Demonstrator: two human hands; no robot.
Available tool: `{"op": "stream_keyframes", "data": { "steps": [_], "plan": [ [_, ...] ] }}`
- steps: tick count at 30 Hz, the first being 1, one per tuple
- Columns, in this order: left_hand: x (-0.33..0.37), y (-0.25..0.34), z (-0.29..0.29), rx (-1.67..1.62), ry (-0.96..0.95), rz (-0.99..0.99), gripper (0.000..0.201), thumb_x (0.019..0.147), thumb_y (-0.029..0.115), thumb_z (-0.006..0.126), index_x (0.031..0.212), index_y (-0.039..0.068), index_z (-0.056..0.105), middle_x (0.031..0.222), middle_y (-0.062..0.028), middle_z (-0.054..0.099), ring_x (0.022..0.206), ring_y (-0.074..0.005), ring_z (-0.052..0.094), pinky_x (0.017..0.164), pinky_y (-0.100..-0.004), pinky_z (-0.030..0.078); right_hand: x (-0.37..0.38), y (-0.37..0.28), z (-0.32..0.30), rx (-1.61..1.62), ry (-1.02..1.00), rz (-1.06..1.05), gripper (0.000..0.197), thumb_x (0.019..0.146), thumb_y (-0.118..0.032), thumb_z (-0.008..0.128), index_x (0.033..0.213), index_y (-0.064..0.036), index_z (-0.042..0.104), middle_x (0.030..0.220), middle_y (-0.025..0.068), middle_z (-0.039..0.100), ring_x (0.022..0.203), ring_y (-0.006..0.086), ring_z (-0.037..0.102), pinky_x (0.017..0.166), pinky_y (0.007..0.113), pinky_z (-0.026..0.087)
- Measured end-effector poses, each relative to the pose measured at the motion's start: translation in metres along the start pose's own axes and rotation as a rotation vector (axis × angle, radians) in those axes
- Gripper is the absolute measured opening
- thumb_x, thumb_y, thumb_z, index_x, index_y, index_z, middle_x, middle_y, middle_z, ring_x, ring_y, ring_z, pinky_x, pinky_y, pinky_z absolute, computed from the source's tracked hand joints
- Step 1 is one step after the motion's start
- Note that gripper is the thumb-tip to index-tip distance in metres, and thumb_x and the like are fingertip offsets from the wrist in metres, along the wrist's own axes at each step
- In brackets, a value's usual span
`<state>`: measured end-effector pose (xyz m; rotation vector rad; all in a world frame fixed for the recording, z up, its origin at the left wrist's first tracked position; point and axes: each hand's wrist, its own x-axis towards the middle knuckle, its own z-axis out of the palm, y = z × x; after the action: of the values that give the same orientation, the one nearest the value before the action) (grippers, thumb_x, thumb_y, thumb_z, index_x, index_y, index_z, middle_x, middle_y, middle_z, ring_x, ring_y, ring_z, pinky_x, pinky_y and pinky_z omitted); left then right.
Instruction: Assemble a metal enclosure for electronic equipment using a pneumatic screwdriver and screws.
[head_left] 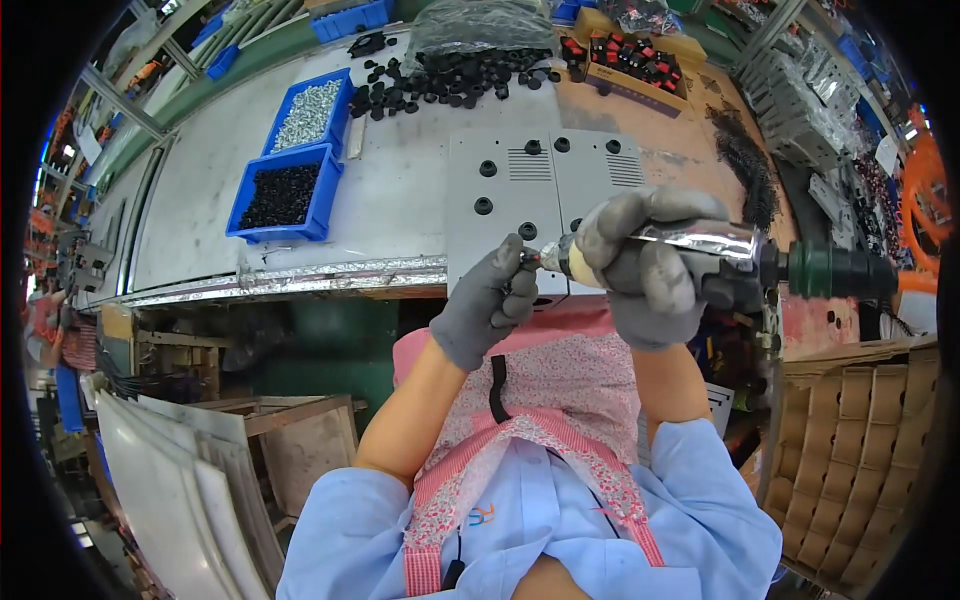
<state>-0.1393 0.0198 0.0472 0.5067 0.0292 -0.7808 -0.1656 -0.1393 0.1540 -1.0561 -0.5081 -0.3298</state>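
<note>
- Hands, gloved in grey, as I watch them from afar through the head camera: the left hand (487, 308) pinches a small dark piece (527, 257) between thumb and fingers; the right hand (650, 262) wraps the body of a silver power driver (715, 238).
- Driver, held roughly level, nose toward the left hand: I see its tip meet, or nearly meet, the pinched piece; the fingers hide the exact contact.
- Grey panels, two, side by side on the worktop (390, 190): the left panel (505, 195) and the right panel (610, 180) lie flat beyond and partly beneath the hands.
- Black round pieces standing on the panels, such as the near one (527, 231): I count seven in view, four left and three right; the right hand may cover another.
- Progress, in my judgement: placing looks largely done, while fastening seems in hand. I cannot tell whether any round piece is already secured, so driving may remain for most or all.
- Supplies: loose black pieces (450, 82) are heaped at the far side; one blue bin (285, 233) carries small dark parts, the other (341, 105) silvery ones.
</note>
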Motion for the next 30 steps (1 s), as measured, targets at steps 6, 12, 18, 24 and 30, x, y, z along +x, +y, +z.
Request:
{"op": "stream_keyframes", "data": {
  "steps": [6, 12, 18, 24, 30],
  "plan": [
    [-0.001, 0.000, 0.013, 0.174, 0.038, 0.132, 0.037, 0.092, 0.048, 0.051, 0.080, 0.013, 0.051, 0.058, 0.0045, 0.039, 0.041, -0.0048, 0.027, 0.035, -0.0183, 0.021, -0.002, 0.007, -0.006, -0.122, -0.203, -0.203, 0.030, 0.088, -0.004, 0.058, 0.115, -0.0054, 0.044, 0.099, 0.0182, 0.060, 0.081, 0.0206, 0.062, 0.070, 0.034, 0.054],
    [0.003, 0.009, 0.006, 0.240, 0.134, 0.094, 0.040, 0.090, 0.050, 0.056, 0.087, 0.011, 0.051, 0.063, 0.0038, 0.043, 0.042, -0.0032, 0.030, 0.034, -0.0179, 0.023, -0.001, 0.003, 0.002, -0.080, -0.107, -0.229, 0.041, 0.087, -0.017, 0.066, 0.118, -0.0079, 0.040, 0.096, 0.0175, 0.059, 0.078, 0.0218, 0.061, 0.066, 0.034, 0.053],
    [0.003, 0.008, 0.007, 0.246, 0.140, 0.137, 0.041, 0.091, 0.050, 0.054, 0.086, 0.010, 0.051, 0.058, 0.0042, 0.039, 0.041, -0.0036, 0.028, 0.034, -0.0182, 0.022, 0.003, 0.005, 0.011, -0.112, -0.110, -0.281, 0.034, 0.085, -0.020, 0.055, 0.117, -0.0116, 0.046, 0.093, 0.0110, 0.056, 0.068, 0.0197, 0.054, 0.062, 0.037, 0.046],
    [0.005, 0.013, 0.002, 0.195, 0.021, 0.086, 0.039, 0.091, 0.048, 0.054, 0.084, 0.011, 0.048, 0.059, 0.0044, 0.039, 0.041, -0.0037, 0.028, 0.033, -0.0180, 0.021, 0.003, 0.004, 0.004, -0.142, -0.128, -0.305, 0.041, 0.086, -0.027, 0.063, 0.115, -0.0085, 0.041, 0.090, 0.0153, 0.058, 0.070, 0.0215, 0.059, 0.061, 0.035, 0.051],
    [0.008, 0.018, 0.003, 0.319, 0.099, 0.082, 0.039, 0.090, 0.050, 0.055, 0.083, 0.012, 0.048, 0.055, 0.0053, 0.037, 0.040, -0.0038, 0.026, 0.034, -0.0183, 0.019, 0.006, 0.004, 0.000, -0.177, -0.162, -0.357, 0.051, 0.084, -0.037, 0.067, 0.114, -0.0076, 0.038, 0.089, 0.0162, 0.059, 0.071, 0.0217, 0.061, 0.062, 0.035, 0.054]
  ]
}}
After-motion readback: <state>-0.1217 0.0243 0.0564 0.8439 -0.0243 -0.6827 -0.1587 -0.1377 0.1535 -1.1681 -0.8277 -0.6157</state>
